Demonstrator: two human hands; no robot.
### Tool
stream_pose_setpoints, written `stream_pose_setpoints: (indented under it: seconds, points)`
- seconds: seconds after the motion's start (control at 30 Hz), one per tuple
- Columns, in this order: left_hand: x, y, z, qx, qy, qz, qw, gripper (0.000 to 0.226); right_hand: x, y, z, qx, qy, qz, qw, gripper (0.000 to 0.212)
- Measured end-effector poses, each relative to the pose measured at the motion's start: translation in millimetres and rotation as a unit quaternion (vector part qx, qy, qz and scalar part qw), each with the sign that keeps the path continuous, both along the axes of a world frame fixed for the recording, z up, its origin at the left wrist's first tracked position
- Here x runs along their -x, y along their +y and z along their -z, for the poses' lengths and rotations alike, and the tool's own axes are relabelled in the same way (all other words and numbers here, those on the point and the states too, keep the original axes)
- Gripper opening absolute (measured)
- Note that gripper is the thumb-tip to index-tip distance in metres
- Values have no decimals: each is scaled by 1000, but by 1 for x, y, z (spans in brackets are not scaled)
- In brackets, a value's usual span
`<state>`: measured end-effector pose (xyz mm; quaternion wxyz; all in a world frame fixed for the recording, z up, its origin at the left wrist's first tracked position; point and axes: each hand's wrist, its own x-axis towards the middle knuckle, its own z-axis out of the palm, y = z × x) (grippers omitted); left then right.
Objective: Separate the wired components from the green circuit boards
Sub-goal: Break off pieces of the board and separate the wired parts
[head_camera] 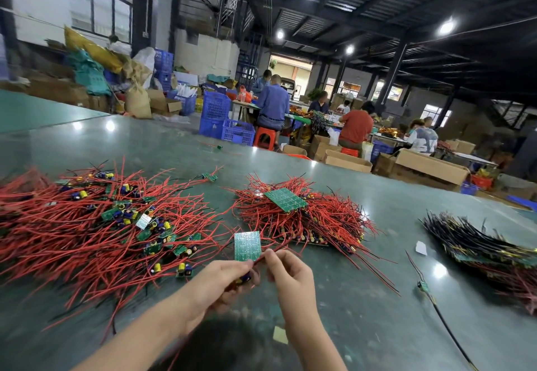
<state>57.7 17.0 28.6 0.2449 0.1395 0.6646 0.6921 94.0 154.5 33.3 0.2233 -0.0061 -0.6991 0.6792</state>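
Both forearms reach up from the bottom edge toward the middle of the green tabletop, and the hands meet there, almost touching. Left hand curls its fingers round the lower edge of a small green circuit board, which stands nearly upright with its printed face toward the camera; a blue and yellow part shows beneath those fingers, partly hidden by them. Right hand pinches a red wire just beside the board's lower right corner, thumb and forefinger closed on it. Left of the hands lies a wide loose heap of red wired components, small green boards with blue and yellow parts scattered through the tangle. Beyond the hands and slightly right sits a tighter stack of wired boards, with a larger green panel lying tilted on top. Far to the right, well apart from the hands, a pile of black-wired boards lies at the tabletop's edge. Nearer on that side lie a single piece with a black lead and a white scrap. A pale yellow scrap rests on the tabletop between the forearms. Past the tabletop, seated workers sit among blue crates and cardboard boxes.
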Motion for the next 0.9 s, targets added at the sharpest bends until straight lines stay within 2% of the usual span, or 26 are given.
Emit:
stream_pose_setpoints:
  seconds: [0.13, 0.2, 0.37, 0.47, 0.53, 0.6, 0.7, 0.77, 0.9]
  points:
    - [2, -3, -4, 19, 69, -11, 997, 31, 2, 0, 1, 175, -60, -83, 979, 18]
    - [3, -2, -5, 24, 94, -18, 995, 33, 2, -1, 0, 220, -69, -98, 968, 17]
    - [7, -6, -3, 24, 139, -49, 989, 39, 4, 3, -1, 253, -63, -17, 965, 24]
    - [9, -5, -1, 17, 129, -61, 990, 41, 4, 7, -5, 308, -78, -46, 947, 10]
    - [11, -5, 0, 18, 130, -54, 990, 43, 5, 8, -4, 328, -84, -67, 939, 13]
    - [12, -7, 2, 16, 143, -45, 989, 41, 4, 9, -4, 313, -86, -56, 944, 14]
    - [20, -10, 6, 8, 166, -69, 984, 43, 5, 18, -3, 272, -82, 11, 959, 9]
    - [24, -13, 10, 36, 207, -94, 973, 49, 5, 25, -4, 260, -89, 42, 961, 10]
    - [23, -16, 11, 100, 287, -125, 944, 49, 5, 25, -9, 319, -111, -10, 941, 12]
